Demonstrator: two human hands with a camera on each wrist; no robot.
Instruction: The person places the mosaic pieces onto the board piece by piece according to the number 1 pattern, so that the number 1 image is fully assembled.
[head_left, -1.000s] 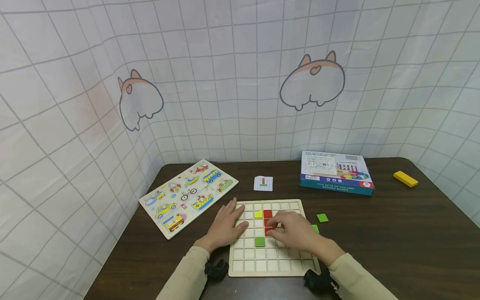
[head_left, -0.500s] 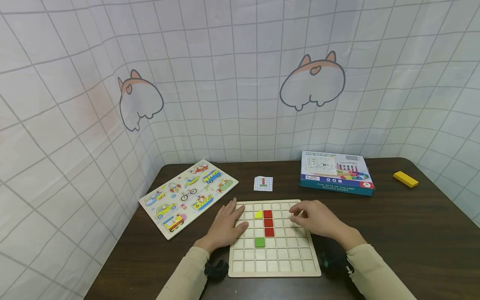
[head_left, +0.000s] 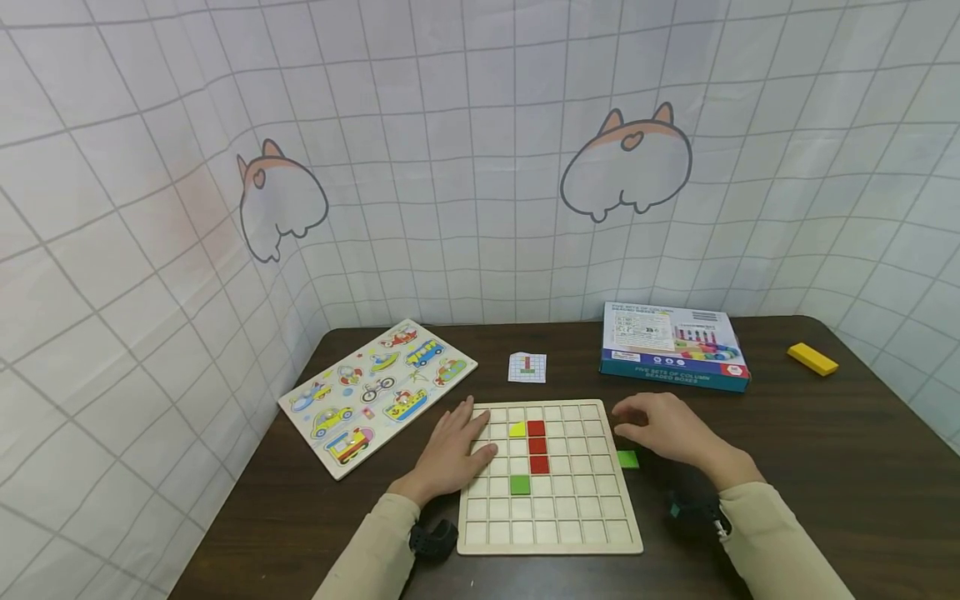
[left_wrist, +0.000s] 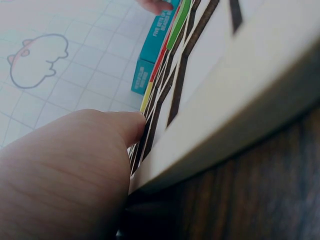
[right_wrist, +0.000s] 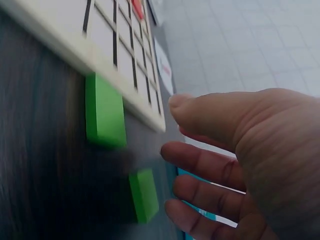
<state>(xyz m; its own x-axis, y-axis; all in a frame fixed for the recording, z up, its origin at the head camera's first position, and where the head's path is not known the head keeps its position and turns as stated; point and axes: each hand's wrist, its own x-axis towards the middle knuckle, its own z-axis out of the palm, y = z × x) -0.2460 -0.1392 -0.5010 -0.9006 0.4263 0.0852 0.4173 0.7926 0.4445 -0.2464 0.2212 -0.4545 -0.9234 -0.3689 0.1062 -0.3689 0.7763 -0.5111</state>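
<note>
Flat on the left side of a wooden grid board [head_left: 555,530] rests my left hand [head_left: 447,454], fingers spread. The board bears a column of red square tiles [head_left: 537,445], a yellow piece [head_left: 517,429] and a green square tile [head_left: 520,484]. Just off the board's right edge, my right hand [head_left: 670,431] hovers with thumb and fingers apart and holds nothing. Beneath it on the table, the right wrist view shows one green tile [right_wrist: 106,114] against the board's edge and a second green tile [right_wrist: 144,195] near the fingertips. In the head view the hand hides that second tile.
A small pattern card [head_left: 527,367] lies behind the board. At the left is a picture puzzle board [head_left: 378,396] with vehicles. A blue-edged box [head_left: 675,346] stands at the back right, and a yellow block [head_left: 812,359] lies beyond it.
My right hand has drawn back from the red tiles, moving right across the board to the green tiles beside it. The left hand has stayed in place.
</note>
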